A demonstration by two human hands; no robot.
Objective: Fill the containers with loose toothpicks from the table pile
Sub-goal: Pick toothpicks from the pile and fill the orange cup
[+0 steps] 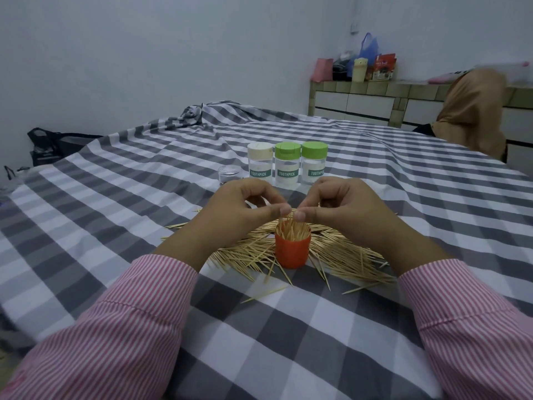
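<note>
An orange cup stands upright in the middle of a loose toothpick pile on the checked cloth, with many toothpicks standing in it. My left hand and my right hand meet just above its mouth. Both pinch toothpicks between thumb and fingers over the cup. Behind the hands stand three capped toothpick containers: one with a cream lid and two with green lids.
A small clear jar sits left of the capped containers. The grey and white checked cloth covers the whole table. Another person sits at the far right edge. A low cabinet with bags stands behind.
</note>
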